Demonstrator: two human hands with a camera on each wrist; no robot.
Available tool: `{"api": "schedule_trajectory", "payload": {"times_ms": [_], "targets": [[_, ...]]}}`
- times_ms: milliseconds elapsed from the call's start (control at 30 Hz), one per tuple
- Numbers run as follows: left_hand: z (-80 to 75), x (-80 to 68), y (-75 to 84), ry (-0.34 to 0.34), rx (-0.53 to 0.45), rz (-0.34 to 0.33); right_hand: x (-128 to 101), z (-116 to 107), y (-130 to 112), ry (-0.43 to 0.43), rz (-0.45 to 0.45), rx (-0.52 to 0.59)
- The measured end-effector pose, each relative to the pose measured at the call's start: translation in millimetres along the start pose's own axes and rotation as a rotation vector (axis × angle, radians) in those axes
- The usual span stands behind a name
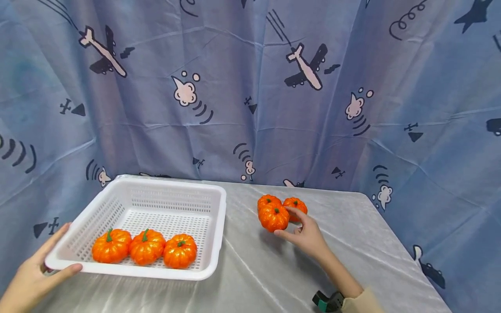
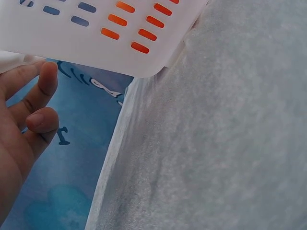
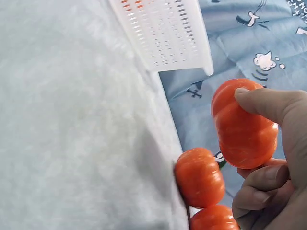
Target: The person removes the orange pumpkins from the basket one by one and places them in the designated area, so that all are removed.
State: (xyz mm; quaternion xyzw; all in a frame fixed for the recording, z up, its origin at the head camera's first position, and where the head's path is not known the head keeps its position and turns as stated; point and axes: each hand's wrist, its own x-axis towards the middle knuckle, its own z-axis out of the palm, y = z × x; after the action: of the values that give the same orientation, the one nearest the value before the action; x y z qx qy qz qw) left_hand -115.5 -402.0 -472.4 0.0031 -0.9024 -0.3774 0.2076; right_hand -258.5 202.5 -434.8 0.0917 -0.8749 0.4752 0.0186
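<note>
Three pumpkins (image 1: 145, 248) are already placed in the white basket (image 1: 219, 226); three are left on the table (image 1: 266, 278). The nearest pumpkin (image 1: 273, 217) is pinched by the right hand (image 1: 307, 237). The basket's corner is gripped by the left hand (image 1: 37, 271).

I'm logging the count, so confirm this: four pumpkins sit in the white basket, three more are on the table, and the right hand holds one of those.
The basket count is wrong. The head view shows three pumpkins in the white basket, not four. The rest stands: three more are on the table, and the right hand holds the nearest one.
</note>
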Motion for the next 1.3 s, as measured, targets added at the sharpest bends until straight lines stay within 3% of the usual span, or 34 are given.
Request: {"api": "schedule_trajectory", "payload": {"times_ms": [400,800,1300], "targets": [[2.6,0.7,-8.8,-0.008,0.019,0.005,0,16,26,0.012,-0.08,-0.021],[0.2,2.3,-6.2,-0.028,0.05,-0.036,3,23,48,0.004,-0.072,-0.013],[0.3,4.3,-3.6,-0.05,0.08,-0.07,6,24,54,-0.029,-0.061,-0.055]]}}
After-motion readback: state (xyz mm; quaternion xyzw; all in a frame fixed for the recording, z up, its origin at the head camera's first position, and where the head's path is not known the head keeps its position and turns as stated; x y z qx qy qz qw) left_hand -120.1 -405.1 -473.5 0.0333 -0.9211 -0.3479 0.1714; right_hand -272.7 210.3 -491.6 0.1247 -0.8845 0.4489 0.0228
